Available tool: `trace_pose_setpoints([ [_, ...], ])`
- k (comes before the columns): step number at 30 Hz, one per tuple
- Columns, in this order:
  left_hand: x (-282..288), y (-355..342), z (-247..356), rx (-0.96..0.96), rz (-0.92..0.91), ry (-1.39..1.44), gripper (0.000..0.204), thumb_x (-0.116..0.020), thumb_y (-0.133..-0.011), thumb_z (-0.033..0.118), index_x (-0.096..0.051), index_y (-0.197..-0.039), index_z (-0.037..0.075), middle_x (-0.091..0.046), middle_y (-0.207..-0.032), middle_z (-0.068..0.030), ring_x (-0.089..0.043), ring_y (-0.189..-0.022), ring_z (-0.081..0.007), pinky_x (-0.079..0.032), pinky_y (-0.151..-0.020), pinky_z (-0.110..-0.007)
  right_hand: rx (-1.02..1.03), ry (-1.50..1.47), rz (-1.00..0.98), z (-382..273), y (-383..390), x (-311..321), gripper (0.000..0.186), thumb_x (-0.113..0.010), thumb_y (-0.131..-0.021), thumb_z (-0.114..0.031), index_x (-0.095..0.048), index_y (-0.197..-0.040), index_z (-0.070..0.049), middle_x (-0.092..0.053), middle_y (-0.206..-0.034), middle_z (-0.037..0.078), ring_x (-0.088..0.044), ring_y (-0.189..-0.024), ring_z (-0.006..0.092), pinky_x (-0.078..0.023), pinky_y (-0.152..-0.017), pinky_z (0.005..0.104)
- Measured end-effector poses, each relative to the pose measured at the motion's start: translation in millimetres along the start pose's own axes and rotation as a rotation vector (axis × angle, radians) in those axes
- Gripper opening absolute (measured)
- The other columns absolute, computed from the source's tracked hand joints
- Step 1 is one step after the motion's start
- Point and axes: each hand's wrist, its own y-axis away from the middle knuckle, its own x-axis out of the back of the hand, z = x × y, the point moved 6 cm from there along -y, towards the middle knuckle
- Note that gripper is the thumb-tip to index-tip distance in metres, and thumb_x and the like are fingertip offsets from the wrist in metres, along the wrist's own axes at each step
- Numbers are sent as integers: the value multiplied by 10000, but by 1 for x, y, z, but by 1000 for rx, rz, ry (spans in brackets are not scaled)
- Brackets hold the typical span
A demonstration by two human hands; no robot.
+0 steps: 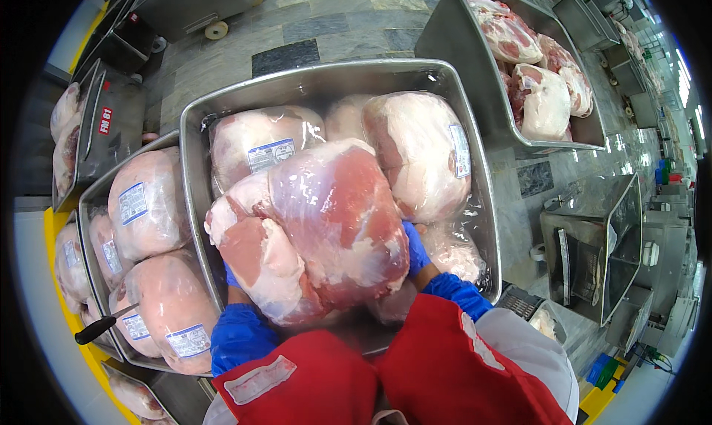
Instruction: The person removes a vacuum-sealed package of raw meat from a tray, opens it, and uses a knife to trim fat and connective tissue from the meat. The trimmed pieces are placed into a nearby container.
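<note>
A large cut of raw meat [334, 225], red with pale fat, is held between my two hands over a metal bin [319, 70]. My left hand [231, 278], in a blue glove, supports its lower left side, with most of the fingers hidden behind it. Along the right side presses my right hand [416, 248], gloved in blue too, its fingertips out of sight under the cut. Below it in the bin lie several meat cuts in clear plastic, among them one at the back left [245, 132] and one at the right [426, 180], both labelled.
Left of the bin, another metal bin [174, 137] holds labelled, wrapped cuts. A black-handled knife or steel [96, 328] sticks out over its near left side. Far right stands a deep bin [475, 91] of unwrapped meat. A metal cart [593, 247] is on the tiled floor at right.
</note>
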Motion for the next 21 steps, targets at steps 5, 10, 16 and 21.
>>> trace_pose_setpoints([
  [5, -13, 20, 0, -14, -12, 6, 558, -338, -883, 464, -423, -1254, 57, -488, -1229, -96, -466, -1118, -219, -367, -966, -335, -26, 74, 231, 6, 56, 36, 372, -384, -882, -345, -537, -1070, -64, -570, -936, 45, -543, -809, 140, -458, -722, 252],
  [10, -73, 56, 7, -55, -86, -7, 559, -341, -882, 462, -418, -1256, 54, -486, -1231, -97, -465, -1120, -216, -368, -965, -334, 184, 261, 246, -28, 103, 51, 338, -407, -883, -305, -543, -1086, -70, -578, -931, 19, -531, -779, 96, -458, -675, 237],
  [16, -242, 113, 21, -141, -369, -24, 561, -344, -882, 460, -412, -1258, 50, -483, -1232, -99, -463, -1121, -213, -368, -965, -334, 415, 426, 170, -146, 173, 23, 178, -543, -819, -109, -594, -974, -37, -598, -846, 6, -518, -764, 66, -447, -646, 248],
  [21, -438, 156, 28, -184, -733, -48, 563, -347, -881, 458, -408, -1260, 47, -481, -1234, -100, -462, -1123, -210, -369, -965, -333, 633, 326, 301, -227, 181, 90, 164, -458, -855, -99, -589, -929, -35, -578, -822, -5, -531, -743, 87, -466, -624, 262],
])
